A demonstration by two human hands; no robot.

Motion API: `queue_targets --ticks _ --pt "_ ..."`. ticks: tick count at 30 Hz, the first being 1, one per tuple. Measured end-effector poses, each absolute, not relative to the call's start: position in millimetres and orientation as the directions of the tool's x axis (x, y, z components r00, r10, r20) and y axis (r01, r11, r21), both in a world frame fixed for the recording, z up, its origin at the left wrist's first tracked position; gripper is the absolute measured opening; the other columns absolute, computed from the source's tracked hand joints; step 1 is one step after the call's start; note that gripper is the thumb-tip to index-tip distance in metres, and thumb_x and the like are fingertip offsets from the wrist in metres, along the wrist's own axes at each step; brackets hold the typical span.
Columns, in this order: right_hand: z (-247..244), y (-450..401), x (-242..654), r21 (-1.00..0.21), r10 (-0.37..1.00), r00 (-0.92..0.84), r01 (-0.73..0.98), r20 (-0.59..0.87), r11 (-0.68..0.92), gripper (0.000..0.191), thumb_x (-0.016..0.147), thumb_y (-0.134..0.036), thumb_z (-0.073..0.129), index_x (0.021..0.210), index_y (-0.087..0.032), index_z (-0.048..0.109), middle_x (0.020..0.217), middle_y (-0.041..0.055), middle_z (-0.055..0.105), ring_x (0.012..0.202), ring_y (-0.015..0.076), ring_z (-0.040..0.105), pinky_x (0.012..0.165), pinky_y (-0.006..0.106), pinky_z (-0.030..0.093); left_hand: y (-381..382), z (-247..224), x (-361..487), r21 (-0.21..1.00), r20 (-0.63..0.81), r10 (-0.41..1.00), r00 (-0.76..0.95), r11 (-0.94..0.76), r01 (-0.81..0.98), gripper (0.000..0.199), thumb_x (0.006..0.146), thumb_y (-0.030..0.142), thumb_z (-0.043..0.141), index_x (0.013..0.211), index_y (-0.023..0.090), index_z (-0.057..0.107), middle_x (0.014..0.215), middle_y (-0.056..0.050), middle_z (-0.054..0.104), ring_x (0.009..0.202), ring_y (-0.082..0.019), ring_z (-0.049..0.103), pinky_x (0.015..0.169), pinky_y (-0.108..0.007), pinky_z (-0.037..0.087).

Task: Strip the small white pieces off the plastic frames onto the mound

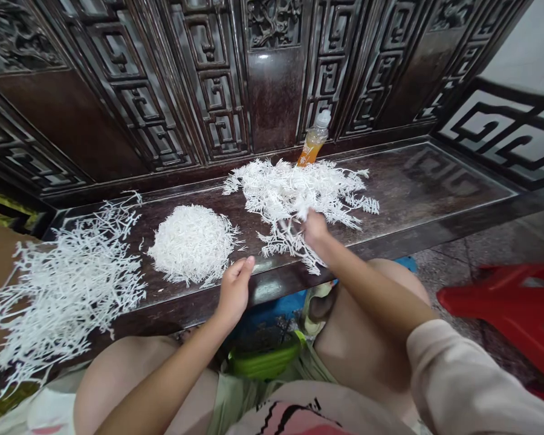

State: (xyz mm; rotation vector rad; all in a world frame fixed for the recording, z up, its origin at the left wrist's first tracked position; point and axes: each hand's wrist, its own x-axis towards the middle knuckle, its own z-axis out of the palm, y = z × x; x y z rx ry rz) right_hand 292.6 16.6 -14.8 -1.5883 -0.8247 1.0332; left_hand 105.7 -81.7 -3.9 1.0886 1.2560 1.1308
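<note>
My right hand (315, 229) is at the front of a spread of white branched plastic pieces (294, 187) on the dark wooden bench. Its fingers are pinched on one of these branched pieces, slightly blurred. Near the bench's front edge is my left hand (236, 287), closed with the thumb lying along the top; whatever it may hold is hidden by the fingers. Just beyond it lies a rounded heap of small white plastic bits (193, 244). Farther left is a large tangled pile of thin, bare white plastic stems (79, 290), reaching over the bench's front edge.
A bottle of orange drink (315, 142) stands behind the branched pieces, against the carved wooden backrest (274, 96). The bench seat (417, 181) extends right to a latticed armrest (508, 133). A red plastic stool (503, 302) is on the right; a green container (267, 359) sits between my knees.
</note>
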Motion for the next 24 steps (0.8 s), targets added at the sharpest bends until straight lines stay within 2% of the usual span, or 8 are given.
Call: queue_targets --ticks 3,10,13,15,17,19,22,24 --pt "-7 29 313 -0.957 0.847 0.458 -0.030 -0.270 -0.289 0.033 0.073 -0.052 0.044 0.065 -0.020 0.050 0.059 0.0010 0.044 0.053 0.0128 0.039 0.052 0.027 0.032 -78 3 93 0.959 -0.195 0.981 0.000 0.191 -0.209 0.037 0.072 0.040 0.053 0.049 0.017 0.034 0.050 0.004 0.030 0.052 -0.008 0.032 0.055 -0.022 0.029" --pt "-18 7 264 -0.954 0.951 0.074 -0.037 -0.300 -0.298 0.033 0.072 -0.041 0.047 0.050 -0.018 0.040 0.052 -0.0025 0.040 0.049 0.0084 0.032 0.050 0.024 0.026 -49 -4 85 0.726 -0.478 0.831 0.286 0.556 -0.403 0.031 0.070 0.038 0.054 0.054 0.016 0.039 0.052 0.004 0.039 0.051 -0.008 0.042 0.057 -0.023 0.037" --pt "-22 2 262 -0.950 0.949 0.043 -0.008 -0.313 -0.313 0.033 0.070 -0.040 0.048 0.048 -0.018 0.038 0.050 -0.0035 0.038 0.048 0.0081 0.030 0.050 0.024 0.024 -35 -7 70 0.704 -0.534 0.825 0.188 0.556 -0.442 0.029 0.070 0.034 0.054 0.054 0.017 0.037 0.048 0.005 0.035 0.045 -0.006 0.038 0.051 -0.021 0.036" --pt "-22 3 266 -0.943 0.940 0.074 -0.014 -0.332 -0.332 0.032 0.070 -0.039 0.047 0.047 -0.018 0.037 0.048 -0.0041 0.037 0.046 0.0080 0.028 0.049 0.025 0.023 -22 -5 52 0.775 -0.488 0.871 0.049 0.459 -0.434 0.029 0.071 0.035 0.052 0.054 0.017 0.036 0.048 0.006 0.033 0.044 -0.006 0.036 0.050 -0.020 0.035" --pt "-20 4 269 -0.939 0.935 0.089 -0.024 -0.343 -0.343 0.032 0.070 -0.037 0.046 0.047 -0.018 0.035 0.047 -0.0043 0.036 0.046 0.0080 0.027 0.049 0.025 0.022 -7 -2 29 0.892 -0.384 0.912 -0.145 0.326 -0.314 0.028 0.072 0.038 0.049 0.057 0.016 0.040 0.051 0.005 0.038 0.046 -0.006 0.037 0.052 -0.021 0.035" --pt "-18 4 269 -0.934 0.931 0.077 -0.022 -0.356 -0.356 0.031 0.070 -0.035 0.046 0.047 -0.018 0.036 0.048 -0.0040 0.035 0.046 0.0080 0.027 0.048 0.025 0.021 5 0 7 0.975 -0.220 0.916 -0.336 0.221 -0.035 0.027 0.072 0.041 0.048 0.062 0.016 0.047 0.060 0.002 0.046 0.051 -0.008 0.042 0.054 -0.022 0.035" --pt "-17 3 266 -0.928 0.926 0.061 0.001 -0.373 -0.374 0.029 0.071 -0.035 0.046 0.048 -0.018 0.038 0.050 -0.0032 0.037 0.047 0.0084 0.029 0.049 0.024 0.022 16 0 -19 0.874 0.022 0.916 -0.401 0.177 0.453 0.026 0.070 0.041 0.049 0.076 0.017 0.056 0.074 -0.001 0.054 0.060 -0.012 0.048 0.061 -0.026 0.037" --pt "-18 2 264 -0.927 0.926 0.059 0.007 -0.374 -0.375 0.029 0.070 -0.036 0.047 0.049 -0.018 0.040 0.051 -0.0026 0.039 0.049 0.0087 0.030 0.050 0.024 0.024 18 -2 -28 0.751 0.140 0.917 -0.374 0.148 0.643 0.028 0.070 0.040 0.050 0.086 0.019 0.057 0.081 -0.004 0.055 0.066 -0.014 0.050 0.066 -0.028 0.039"
